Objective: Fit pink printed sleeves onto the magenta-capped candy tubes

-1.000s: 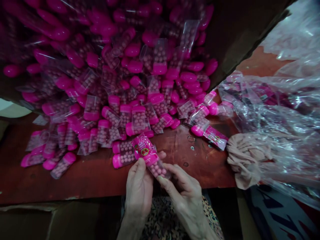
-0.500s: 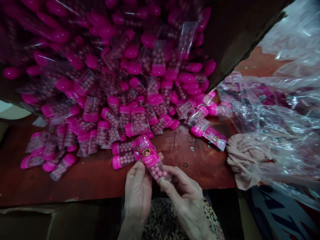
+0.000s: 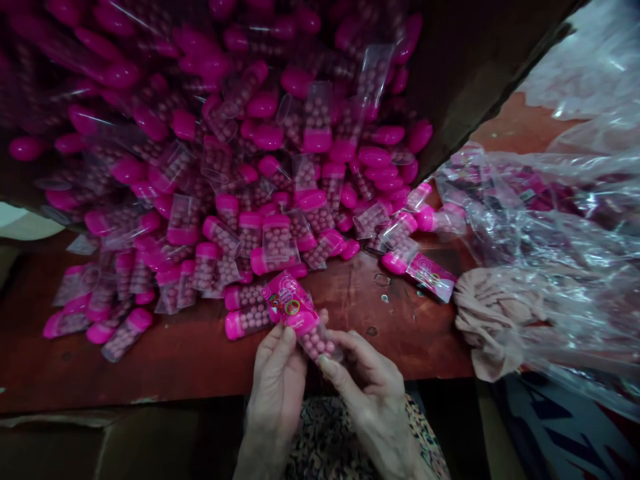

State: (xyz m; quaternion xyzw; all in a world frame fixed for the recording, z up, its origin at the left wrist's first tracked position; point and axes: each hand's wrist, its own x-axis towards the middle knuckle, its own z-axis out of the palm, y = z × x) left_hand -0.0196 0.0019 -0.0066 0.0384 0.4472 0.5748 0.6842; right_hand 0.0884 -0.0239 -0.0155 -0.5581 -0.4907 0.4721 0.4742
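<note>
Between my hands is a small clear candy container (image 3: 316,343) of pink balls, tilted, with a printed pink wrapper (image 3: 287,300) over its upper end. My left hand (image 3: 280,380) is closed, thumb and fingers pinching the wrapper's lower left edge. With thumb and fingers, my right hand (image 3: 367,380) grips the clear lower end. Two pink-capped candy containers (image 3: 254,316) lie side by side just behind, partly covered by the wrapper. Another container with a printed wrapper (image 3: 431,277) rests on the table to the right.
A large heap of pink-capped candy containers (image 3: 275,237) spills from a dark box (image 3: 465,73) onto the red-brown table (image 3: 190,360). Clear plastic bags (image 3: 575,233) holding printed pink wrappers lie at right, beside a beige cloth (image 3: 487,320). Several containers (image 3: 127,333) lie at front left.
My left thumb has shifted slightly right along the wrapper's edge. The wrapper sits a little lower over the container. The right hand has hardly moved.
</note>
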